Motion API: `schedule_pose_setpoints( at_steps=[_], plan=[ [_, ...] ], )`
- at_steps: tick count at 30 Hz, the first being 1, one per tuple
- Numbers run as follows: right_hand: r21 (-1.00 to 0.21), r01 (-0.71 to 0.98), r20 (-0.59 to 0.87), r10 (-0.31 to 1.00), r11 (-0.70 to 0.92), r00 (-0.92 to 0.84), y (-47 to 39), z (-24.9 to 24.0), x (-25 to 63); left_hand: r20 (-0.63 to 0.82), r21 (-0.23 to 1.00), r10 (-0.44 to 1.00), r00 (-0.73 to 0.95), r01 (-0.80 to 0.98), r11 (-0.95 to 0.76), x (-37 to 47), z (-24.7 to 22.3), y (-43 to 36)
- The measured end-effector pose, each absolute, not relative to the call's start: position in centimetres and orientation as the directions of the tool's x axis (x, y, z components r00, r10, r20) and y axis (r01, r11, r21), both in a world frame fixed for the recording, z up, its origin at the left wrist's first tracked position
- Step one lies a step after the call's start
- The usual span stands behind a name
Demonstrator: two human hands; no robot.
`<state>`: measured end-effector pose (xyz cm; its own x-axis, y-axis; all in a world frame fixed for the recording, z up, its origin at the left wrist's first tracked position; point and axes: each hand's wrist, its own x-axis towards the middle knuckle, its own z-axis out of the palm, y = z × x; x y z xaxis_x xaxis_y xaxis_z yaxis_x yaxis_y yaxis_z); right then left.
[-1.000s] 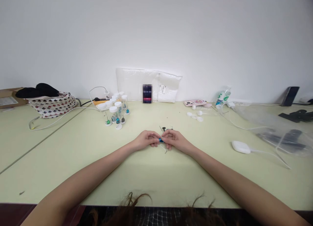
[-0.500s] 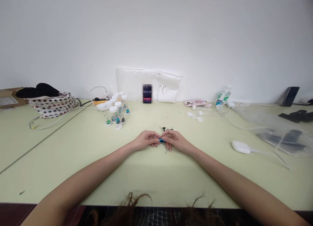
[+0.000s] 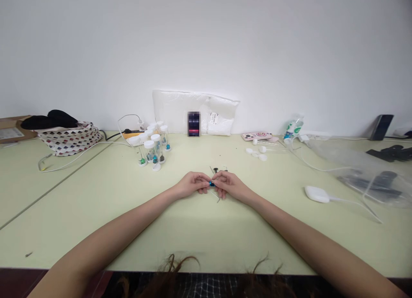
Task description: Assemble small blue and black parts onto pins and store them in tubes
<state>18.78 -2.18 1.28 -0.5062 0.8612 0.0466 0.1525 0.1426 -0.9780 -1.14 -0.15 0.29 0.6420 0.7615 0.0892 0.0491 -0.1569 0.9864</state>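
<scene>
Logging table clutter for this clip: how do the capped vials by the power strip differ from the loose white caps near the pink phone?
The vials stand upright in a cluster left of the hands; the loose caps lie flat, scattered to the right. The vials are clear, with coloured bits inside; the caps hold nothing. Both sit on the pale green table.

Quick count, using the white plastic bag against the wall as my reference. There were two hands, the left hand and right hand, in front of the bag, and one small blue part between them. Left of the bag stood roughly seven white-capped vials, too bunched up to count exactly. Right of it lay about four loose white caps, one pink phone, and one white puck-shaped device farther out.
</scene>
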Motion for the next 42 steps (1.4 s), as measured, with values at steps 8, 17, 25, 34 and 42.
schedule_pose_setpoints(
  at_steps=[8, 17, 25, 34, 42],
  plan=[
    [-0.975, 0.152, 0.058, 0.848, 0.161, -0.526, -2.3, 1.6, 18.7, 0.082, 0.986, 0.757, 0.648, 0.056, -0.155, -1.1, 0.4, -0.3],
    [-0.975, 0.138, 0.085, 0.86, 0.177, -0.503, -2.6, 1.6, 18.5, 0.088, 0.99, 0.775, 0.625, 0.029, -0.135, -1.0, 0.3, -0.1],
    [-0.974, 0.146, 0.098, 0.9, 0.175, -0.425, -2.6, 1.0, 18.5, 0.15, 0.988, 0.873, 0.463, -0.042, -0.148, -1.1, 0.3, 0.0],
    [-0.962, 0.173, 0.142, 0.927, 0.212, -0.346, -2.6, 0.8, 18.6, 0.165, 0.984, 0.88, 0.445, -0.134, -0.117, -1.1, 0.8, -0.3],
    [-0.659, 0.725, 0.402, 0.909, 0.2, 0.115, 4.8, 2.5, 25.5, 0.146, 0.988, 0.887, 0.438, -0.11, -0.108, -1.1, 0.9, -0.4]
  ],
)
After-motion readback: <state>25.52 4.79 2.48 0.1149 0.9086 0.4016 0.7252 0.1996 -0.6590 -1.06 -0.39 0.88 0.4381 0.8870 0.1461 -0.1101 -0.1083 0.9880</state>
